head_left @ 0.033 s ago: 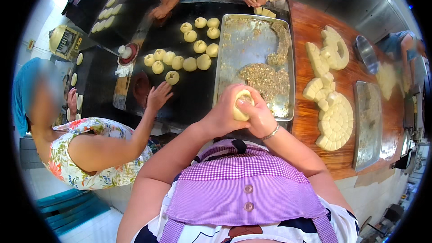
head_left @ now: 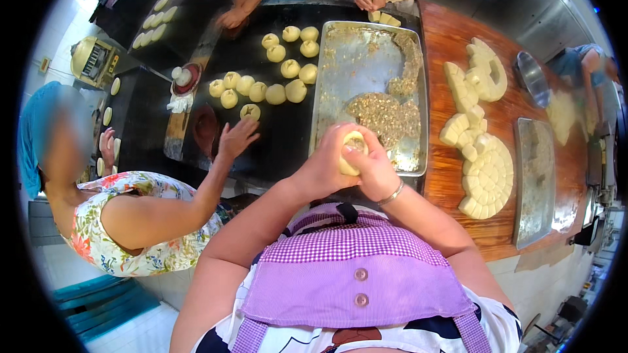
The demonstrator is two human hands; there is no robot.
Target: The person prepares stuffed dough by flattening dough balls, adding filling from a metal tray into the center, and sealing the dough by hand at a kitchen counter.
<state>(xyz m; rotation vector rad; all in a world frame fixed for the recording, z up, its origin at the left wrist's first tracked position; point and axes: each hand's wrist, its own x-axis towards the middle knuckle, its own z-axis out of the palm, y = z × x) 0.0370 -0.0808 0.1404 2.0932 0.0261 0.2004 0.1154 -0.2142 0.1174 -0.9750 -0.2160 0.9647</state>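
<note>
Cupping filled dough (head_left: pixel 348 168) in fingers (head_left: pixel 333 140), crumbly mixture (head_left: pixel 386 117) heaped in metal tray (head_left: pixel 360 49)

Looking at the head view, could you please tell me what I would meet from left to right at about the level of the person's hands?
Co-worker's bare forearm, left hand, filled dough piece, right hand, coil of cut dough pieces, narrow metal tray.

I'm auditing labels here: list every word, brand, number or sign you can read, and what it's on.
No readable text in view.
Yellowish machine at left: any markings are too small to read.
Held dough, large metal tray and purple apron: no lettering visible.
</note>
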